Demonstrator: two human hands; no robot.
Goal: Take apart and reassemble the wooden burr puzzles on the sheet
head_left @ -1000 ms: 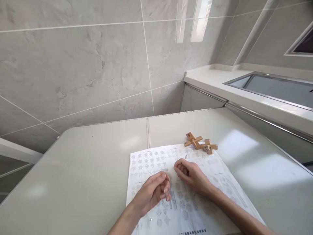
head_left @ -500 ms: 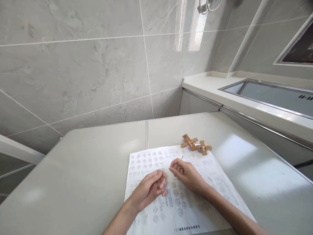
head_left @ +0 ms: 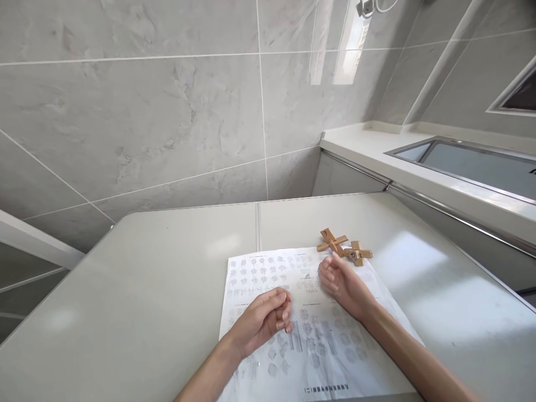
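My left hand [head_left: 266,321] rests over the middle of a printed paper sheet [head_left: 268,363], its fingers loosely curled toward the thumb and nothing visible in them. Further right, my right hand [head_left: 347,287] hovers over the sheet's upper right part, fingers curled in, also with nothing showing in it. Just beyond its knuckles lie two cross-shaped wooden puzzle pieces: the left wooden cross [head_left: 334,243] and the right wooden cross [head_left: 358,254]. Dark marks show on both crosses. They sit close together at the sheet's far edge. Whether my right fingers touch them I cannot tell.
The sheet lies on a pale, glossy table [head_left: 167,290] with a seam across it. A grey tiled wall [head_left: 176,123] stands behind. At the right runs a white counter [head_left: 360,142] with a metal-rimmed sink [head_left: 464,162].
My right hand has moved right and away from me, toward the wooden crosses, and apart from my left hand. My left hand keeps its curled pose. The view has shifted slightly.
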